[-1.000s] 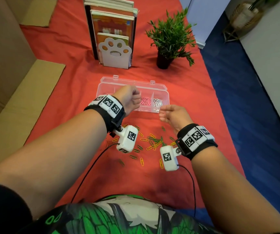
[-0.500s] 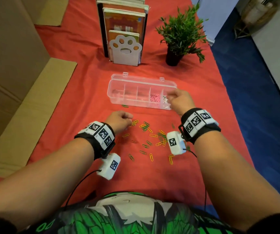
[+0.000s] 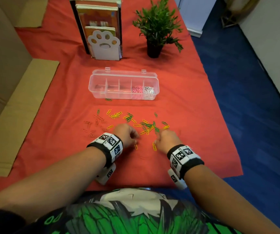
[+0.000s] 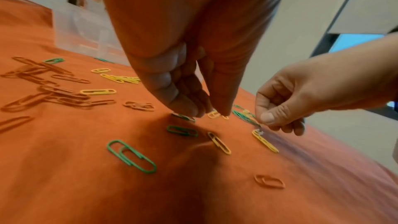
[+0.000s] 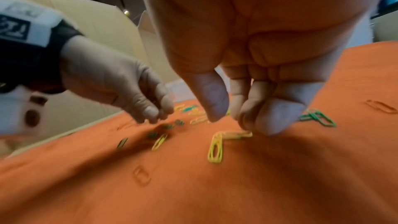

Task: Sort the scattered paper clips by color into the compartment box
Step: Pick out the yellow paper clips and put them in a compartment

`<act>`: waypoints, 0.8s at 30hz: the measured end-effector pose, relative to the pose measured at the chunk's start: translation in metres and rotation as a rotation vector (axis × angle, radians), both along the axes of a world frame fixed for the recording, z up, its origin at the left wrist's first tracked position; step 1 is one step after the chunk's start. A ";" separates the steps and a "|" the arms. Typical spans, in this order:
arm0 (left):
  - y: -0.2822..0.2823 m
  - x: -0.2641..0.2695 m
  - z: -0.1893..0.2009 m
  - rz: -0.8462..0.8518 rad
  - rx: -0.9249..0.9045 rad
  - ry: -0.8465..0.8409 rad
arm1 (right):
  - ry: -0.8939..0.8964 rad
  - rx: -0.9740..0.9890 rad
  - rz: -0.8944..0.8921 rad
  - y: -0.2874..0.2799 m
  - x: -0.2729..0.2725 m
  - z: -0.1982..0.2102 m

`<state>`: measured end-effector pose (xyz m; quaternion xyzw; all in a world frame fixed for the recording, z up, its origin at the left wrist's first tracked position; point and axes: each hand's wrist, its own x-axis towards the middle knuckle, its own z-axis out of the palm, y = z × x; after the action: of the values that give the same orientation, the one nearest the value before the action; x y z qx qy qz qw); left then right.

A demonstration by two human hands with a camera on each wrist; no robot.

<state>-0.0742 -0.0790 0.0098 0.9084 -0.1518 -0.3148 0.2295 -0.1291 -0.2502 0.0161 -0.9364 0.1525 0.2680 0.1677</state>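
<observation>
The clear compartment box (image 3: 102,78) lies open beyond the pile, with pink clips (image 3: 137,90) and white clips (image 3: 149,90) in its two right cells. Yellow (image 3: 117,114), green (image 3: 129,117) and red clips (image 3: 98,119) lie scattered on the red cloth. My left hand (image 3: 133,137) points down, its thumb and fingertips (image 4: 185,110) closing on a green clip (image 4: 183,117). My right hand (image 3: 157,138) is beside it; its curled fingers (image 5: 247,118) sit on the end of a yellow clip (image 5: 234,134), with the thumb (image 5: 213,106) a little apart.
A paw-shaped bookend with books (image 3: 104,46) and a potted plant (image 3: 156,29) stand behind the box. Cardboard (image 3: 17,102) lies along the left. The cloth's right edge (image 3: 220,115) drops to blue floor. One green clip (image 3: 108,99) lies against the box's front.
The left hand went from the box down to the pile first. The right hand then left the white-clip cell and dropped to the pile beside it.
</observation>
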 end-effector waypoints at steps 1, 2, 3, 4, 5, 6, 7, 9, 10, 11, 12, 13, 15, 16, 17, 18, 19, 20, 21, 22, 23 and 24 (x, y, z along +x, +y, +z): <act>-0.004 -0.005 -0.001 -0.034 0.025 -0.020 | -0.011 0.002 0.002 0.000 -0.005 -0.002; -0.008 -0.009 -0.002 -0.064 0.040 -0.034 | -0.025 0.003 0.009 0.000 -0.008 -0.004; -0.011 -0.013 -0.003 -0.092 0.055 -0.050 | -0.040 0.002 0.025 0.000 -0.011 -0.007; -0.013 -0.018 -0.005 -0.117 0.074 -0.079 | -0.049 0.003 0.046 -0.001 -0.014 -0.010; -0.015 -0.022 -0.007 -0.132 0.091 -0.116 | -0.058 0.008 0.072 -0.001 -0.017 -0.012; -0.015 -0.026 -0.008 -0.139 0.110 -0.148 | -0.068 0.008 0.101 -0.001 -0.019 -0.015; -0.016 -0.029 -0.010 -0.142 0.124 -0.174 | -0.082 0.001 0.132 -0.001 -0.021 -0.018; -0.016 -0.035 -0.016 -0.142 0.133 -0.204 | -0.118 -0.017 0.191 -0.001 -0.025 -0.024; -0.015 -0.036 -0.017 -0.139 0.134 -0.216 | -0.130 -0.025 0.208 0.000 -0.026 -0.026; -0.015 -0.037 -0.019 -0.137 0.139 -0.225 | -0.128 -0.023 0.219 -0.002 -0.027 -0.028; -0.015 -0.038 -0.021 -0.140 0.150 -0.232 | -0.120 -0.016 0.227 -0.004 -0.028 -0.029; -0.015 -0.039 -0.023 -0.143 0.160 -0.240 | -0.115 -0.005 0.230 -0.008 -0.028 -0.030; -0.016 -0.039 -0.024 -0.127 0.170 -0.248 | -0.135 0.025 0.210 -0.018 -0.027 -0.031; -0.017 -0.039 -0.025 -0.103 0.156 -0.254 | -0.154 0.039 0.195 -0.022 -0.025 -0.031; -0.018 -0.039 -0.025 -0.064 0.127 -0.264 | -0.177 0.048 0.184 -0.025 -0.024 -0.032; -0.018 -0.037 -0.024 -0.004 0.093 -0.266 | -0.196 0.056 0.178 -0.027 -0.022 -0.032; -0.018 -0.035 -0.024 0.073 0.055 -0.256 | -0.218 0.064 0.178 -0.027 -0.020 -0.032; -0.018 -0.033 -0.024 0.158 0.011 -0.226 | -0.241 0.068 0.182 -0.026 -0.018 -0.032; -0.018 -0.030 -0.023 0.237 -0.037 -0.174 | -0.262 0.071 0.186 -0.023 -0.016 -0.033; -0.017 -0.027 -0.023 0.309 -0.095 -0.098 | -0.281 0.070 0.191 -0.020 -0.014 -0.033; -0.017 -0.024 -0.023 0.378 -0.171 -0.014 | -0.295 0.068 0.201 -0.016 -0.012 -0.034; -0.017 -0.020 -0.022 0.456 -0.250 0.079 | -0.303 0.058 0.219 -0.011 -0.011 -0.034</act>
<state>-0.0941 -0.0961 -0.0123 0.8707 0.0284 -0.2690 0.4108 -0.1402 -0.2610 -0.0183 -0.9717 0.0147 0.1451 0.1857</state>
